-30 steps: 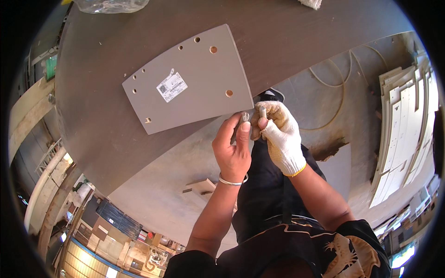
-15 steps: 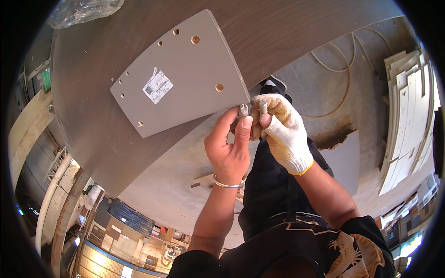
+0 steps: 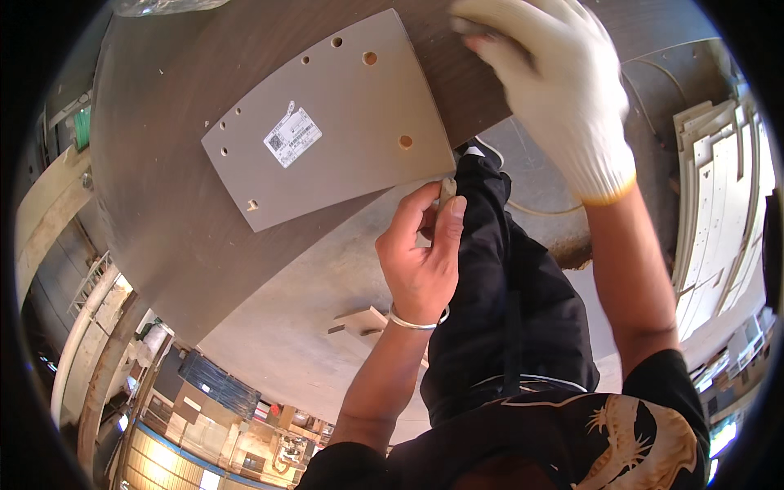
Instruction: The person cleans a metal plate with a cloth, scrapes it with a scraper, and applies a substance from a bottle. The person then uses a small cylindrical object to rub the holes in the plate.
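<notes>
My bare left hand (image 3: 425, 253) pinches a small grey cylindrical fitting (image 3: 447, 191) between thumb and fingers, just off the near right corner of a flat board. That board (image 3: 343, 159) is taupe, with several round holes and a white printed label (image 3: 292, 135). My right hand (image 3: 563, 90), in a white knit glove, is raised over the table's far right part. Its thumb and forefinger come together at a small dark greyish piece; blur and shade hide what it is.
The board lies on a dark brown tabletop (image 3: 155, 245) with a curved look. Clear plastic wrap (image 3: 163, 6) sits at the far left edge. White panels (image 3: 714, 204) are stacked at the right. A hose (image 3: 547, 211) and wood offcuts (image 3: 359, 321) lie on the floor.
My right hand has swung away from the left, up and to the far right. The left hand stays near the board's corner, still pinching the fitting.
</notes>
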Tool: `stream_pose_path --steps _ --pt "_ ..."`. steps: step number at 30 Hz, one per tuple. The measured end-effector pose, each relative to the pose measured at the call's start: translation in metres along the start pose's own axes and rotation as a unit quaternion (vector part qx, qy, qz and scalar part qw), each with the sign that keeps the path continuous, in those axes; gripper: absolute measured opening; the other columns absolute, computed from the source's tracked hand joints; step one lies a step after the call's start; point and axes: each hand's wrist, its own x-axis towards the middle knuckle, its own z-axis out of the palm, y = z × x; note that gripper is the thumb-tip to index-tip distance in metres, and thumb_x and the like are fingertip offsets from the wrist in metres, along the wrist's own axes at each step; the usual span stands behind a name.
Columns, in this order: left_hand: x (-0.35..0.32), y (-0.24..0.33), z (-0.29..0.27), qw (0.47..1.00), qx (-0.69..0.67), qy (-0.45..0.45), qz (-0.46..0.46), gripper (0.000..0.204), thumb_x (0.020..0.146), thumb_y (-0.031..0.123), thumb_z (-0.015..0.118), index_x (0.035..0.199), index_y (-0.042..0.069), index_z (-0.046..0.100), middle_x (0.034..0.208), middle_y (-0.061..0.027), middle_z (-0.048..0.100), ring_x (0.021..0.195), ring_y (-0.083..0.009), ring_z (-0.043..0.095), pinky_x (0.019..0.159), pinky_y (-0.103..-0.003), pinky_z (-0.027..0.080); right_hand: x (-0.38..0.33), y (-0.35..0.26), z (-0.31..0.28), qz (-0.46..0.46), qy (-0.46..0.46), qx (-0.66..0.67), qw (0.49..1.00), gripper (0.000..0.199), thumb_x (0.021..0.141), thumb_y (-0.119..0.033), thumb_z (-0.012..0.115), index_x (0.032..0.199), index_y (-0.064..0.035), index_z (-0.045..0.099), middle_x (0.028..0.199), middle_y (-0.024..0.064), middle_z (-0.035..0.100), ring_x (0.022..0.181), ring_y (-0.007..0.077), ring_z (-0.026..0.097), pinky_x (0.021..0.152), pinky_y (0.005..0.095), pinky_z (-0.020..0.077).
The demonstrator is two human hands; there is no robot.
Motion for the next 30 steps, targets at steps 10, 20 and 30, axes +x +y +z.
stream_pose_path --steps 10,20,30 --pt "-0.015 0.023 -0.016 0.988 -0.139 0.054 0.046 0.02 0.103 0.007 0.075 0.118 -0.002 0.065 0.101 -0.0068 0.075 0.088 -0.0121 0.07 0.082 -0.025 0.053 -0.018 -0.033 -0.007 0.077 0.073 0.091 0.99 0.029 0.091 0.003 0.07 0.119 -0.0028 0.076 0.106 0.0098 0.075 0.098 0.021 0.073 0.09 0.0346 0.0575" --pt "-0.052 0.057 -0.06 0.961 -0.271 0.042 -0.039 0.02 0.102 0.008 0.077 0.117 -0.003 0.071 0.106 -0.0046 0.067 0.092 -0.01 0.06 0.089 -0.026 0.048 -0.101 -0.158 -0.043 0.365 -0.199 0.544 0.729 0.04 0.096 0.001 0.067 0.136 0.0031 0.067 0.115 0.0137 0.073 0.1 0.0209 0.071 0.092 0.0339 0.0568" --pt "-0.038 0.066 -0.119 0.977 -0.173 0.09 -0.083 0.029 0.108 0.022 0.069 0.106 -0.006 0.075 0.077 -0.0078 0.072 0.066 -0.0113 0.062 0.062 -0.025 0.044 -0.06 -0.172 -0.028 0.367 -0.297 0.529 0.704 0.03 0.096 0.007 0.059 0.122 0.0051 0.072 0.094 0.0065 0.07 0.077 0.0119 0.061 0.072 0.03 0.0531"
